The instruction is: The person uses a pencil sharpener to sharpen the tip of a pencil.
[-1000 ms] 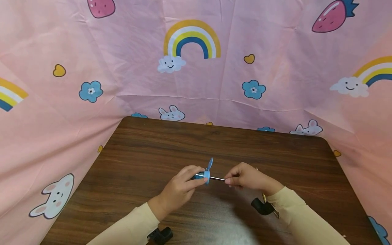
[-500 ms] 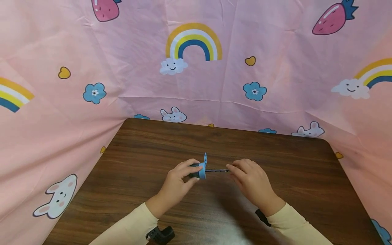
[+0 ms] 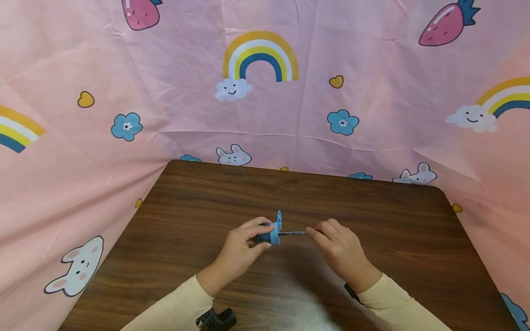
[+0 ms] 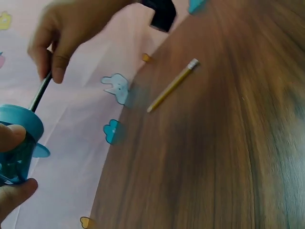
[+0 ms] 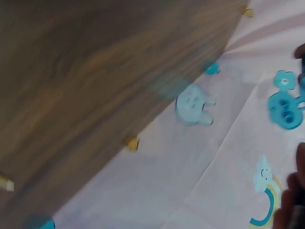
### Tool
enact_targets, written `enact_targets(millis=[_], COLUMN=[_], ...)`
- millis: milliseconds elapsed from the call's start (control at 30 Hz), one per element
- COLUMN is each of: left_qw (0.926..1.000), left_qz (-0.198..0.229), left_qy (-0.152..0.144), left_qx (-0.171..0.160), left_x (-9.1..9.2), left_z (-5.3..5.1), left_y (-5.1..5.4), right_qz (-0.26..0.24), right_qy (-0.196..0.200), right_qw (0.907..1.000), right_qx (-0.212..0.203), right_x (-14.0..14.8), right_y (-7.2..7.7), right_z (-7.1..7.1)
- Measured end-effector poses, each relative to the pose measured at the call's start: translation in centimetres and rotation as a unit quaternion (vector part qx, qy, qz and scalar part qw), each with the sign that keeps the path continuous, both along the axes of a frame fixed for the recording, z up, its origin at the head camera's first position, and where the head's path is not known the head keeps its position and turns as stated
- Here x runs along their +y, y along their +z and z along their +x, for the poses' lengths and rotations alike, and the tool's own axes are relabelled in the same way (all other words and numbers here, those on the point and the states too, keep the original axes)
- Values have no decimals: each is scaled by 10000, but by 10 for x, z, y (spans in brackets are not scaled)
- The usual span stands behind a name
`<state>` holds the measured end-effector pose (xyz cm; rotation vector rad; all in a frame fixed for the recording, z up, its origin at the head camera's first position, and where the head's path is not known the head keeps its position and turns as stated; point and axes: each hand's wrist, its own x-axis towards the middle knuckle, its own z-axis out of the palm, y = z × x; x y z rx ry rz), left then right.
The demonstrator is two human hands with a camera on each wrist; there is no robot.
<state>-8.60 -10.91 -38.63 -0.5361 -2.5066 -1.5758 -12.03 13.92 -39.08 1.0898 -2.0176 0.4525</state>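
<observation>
My left hand (image 3: 236,253) grips a blue pencil sharpener (image 3: 274,233) between thumb and fingers, above the table. The sharpener has a see-through dark blue container, and its light blue lid (image 3: 279,219) stands flipped up. From the right, my right hand (image 3: 341,248) pinches a dark pencil (image 3: 293,233) that runs level to the sharpener's end. Whether its tip is inside is hidden. In the left wrist view the sharpener (image 4: 21,121) and the dark pencil (image 4: 40,93) show between both hands. At the right wrist view's edge, only blurred fingers and the lid (image 5: 285,110) appear.
A yellow pencil (image 4: 172,87) lies on the brown wooden table (image 3: 198,193); my right arm covers it in the head view. A pink patterned cloth (image 3: 186,92) hangs behind and beside the table. Black wrist cameras (image 3: 217,319) sit under the sleeves.
My right hand has twisted about the dark pencil, so its back now faces up more. The sharpener has shifted slightly left and levelled in my left hand. The yellow pencil is now hidden by the right arm.
</observation>
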Motion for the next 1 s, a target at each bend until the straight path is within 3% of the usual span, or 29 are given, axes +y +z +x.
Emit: enact_targets(millis=[100, 167, 200, 267, 300, 400, 467, 500, 533, 567, 600, 633, 667, 700, 800, 900, 967, 1000], left_qw=[9951, 9845, 9774, 9618, 9545, 9326, 9219, 9187, 9163, 9172, 9209, 9264, 9343, 9434, 9684, 9820, 9882, 9908], left_qz=[-553, -897, -1030, -1163, -1191, -1209, -1188, -1165, -1146, -1106, -1063, -1016, -971, -936, -870, -823, -698, -613], left_qy=[-156, -282, -347, -509, -574, -729, -815, -862, -894, -902, -879, -822, -747, -652, -347, -143, -22, 40], left_qx=[809, 1477, 1811, 2424, 2674, 3322, 3595, 3674, 3731, 3719, 3646, 3530, 3348, 3114, 2313, 1695, 1366, 1208], left_x=[-1, -2, -3, -4, -4, -5, -5, -5, -5, -4, -4, -3, -2, -2, -2, -1, -1, -1], left_z=[-1, -2, -3, -5, -6, -9, -11, -11, -12, -12, -12, -12, -12, -11, -10, -9, -8, -7], left_y=[-4, -8, -10, -14, -16, -21, -23, -24, -25, -25, -25, -26, -26, -26, -23, -18, -15, -13], right_qz=[68, 100, 106, 70, 42, -78, -193, -221, -220, -194, -137, -38, 79, 208, 678, 903, 812, 737], right_qy=[-141, -176, -175, -73, 26, 387, 647, 705, 750, 771, 757, 699, 577, 405, -302, -749, -735, -662], right_qw=[9933, 9736, 9575, 9145, 8870, 7981, 7352, 7087, 6921, 6832, 6858, 6988, 7201, 7459, 8374, 9206, 9617, 9756], right_qx=[-1143, -2275, -2877, -4045, -4618, -6012, -6745, -7016, -7176, -7259, -7237, -7119, -6914, -6645, -5415, -3726, -2513, -1958], right_x=[-1, -1, -1, 1, 3, 9, 13, 15, 17, 17, 18, 17, 16, 14, 5, 0, -1, -1], right_y=[4, 9, 11, 15, 17, 20, 21, 21, 21, 22, 22, 22, 23, 24, 25, 20, 14, 11], right_z=[4, 5, 5, 2, -1, -11, -17, -20, -22, -23, -24, -24, -23, -22, -13, -5, -3, -3])
